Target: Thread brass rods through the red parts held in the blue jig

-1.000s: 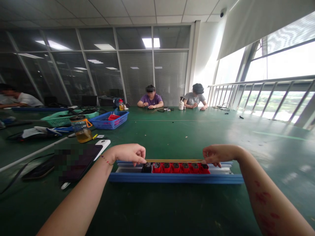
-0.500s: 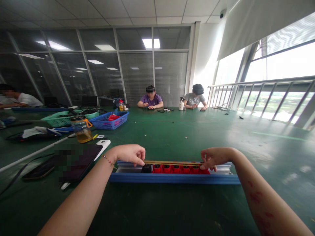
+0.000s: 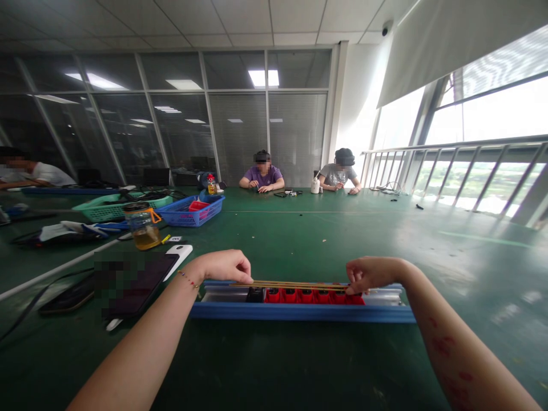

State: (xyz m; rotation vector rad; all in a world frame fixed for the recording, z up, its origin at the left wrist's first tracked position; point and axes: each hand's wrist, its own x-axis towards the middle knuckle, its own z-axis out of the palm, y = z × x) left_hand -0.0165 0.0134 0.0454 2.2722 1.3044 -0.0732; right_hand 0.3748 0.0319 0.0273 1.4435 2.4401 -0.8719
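Observation:
Several thin tan rods (image 3: pixel 299 284) lie lengthwise above a blue-edged metal channel (image 3: pixel 299 313). My left hand (image 3: pixel 228 266) pinches the rods near their left end, its thumb and fingers pressed together. At the right, my right hand (image 3: pixel 369 273) is closed around the other end, and its fingertips hide that end. Below the rods, inside the channel, sits a row of red boxes (image 3: pixel 305 297). A black block (image 3: pixel 256 294) stands in line at the left of that row.
Left of the channel lie a dark tablet (image 3: pixel 139 282), a phone (image 3: pixel 71 292) and a white device (image 3: pixel 177 254). Behind them stand a jar (image 3: pixel 144 231), a blue basket (image 3: pixel 194 214) and a green basket (image 3: pixel 100 211). People sit at the table's far side.
The rods have shifted slightly left and now stick out past my left fingertips. My right hand has moved a little left, still closed on them.

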